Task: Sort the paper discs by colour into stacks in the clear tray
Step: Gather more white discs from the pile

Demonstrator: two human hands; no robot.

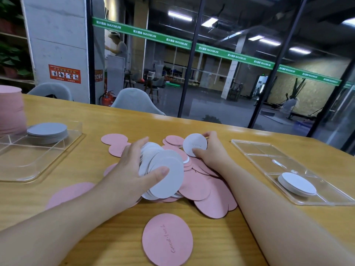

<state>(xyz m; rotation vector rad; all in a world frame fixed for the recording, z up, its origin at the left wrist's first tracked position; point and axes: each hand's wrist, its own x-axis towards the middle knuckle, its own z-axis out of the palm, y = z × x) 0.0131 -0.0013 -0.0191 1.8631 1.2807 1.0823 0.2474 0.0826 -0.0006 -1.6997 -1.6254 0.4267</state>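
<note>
Pink discs [11, 110] rise in a tall stack at the far left, beside a clear tray [63, 150] holding a grey stack [47, 132]. At centre, the left hand [126, 175] grips a fanned bundle of grey discs [163, 173] over a loose pink pile [207, 191] on the wooden table [192, 123]. The right hand [213, 150] pinches one pale disc [195, 144], its faint lettering unreadable. Far right, another clear tray [255, 150] holds a white stack [296, 184].

Left of the grey stack [47, 132], the pink stack [11, 110] is cut by the frame edge. Pink discs [199, 186] are partly hidden beneath the fanned grey discs [165, 173]; their count cannot be told.
</note>
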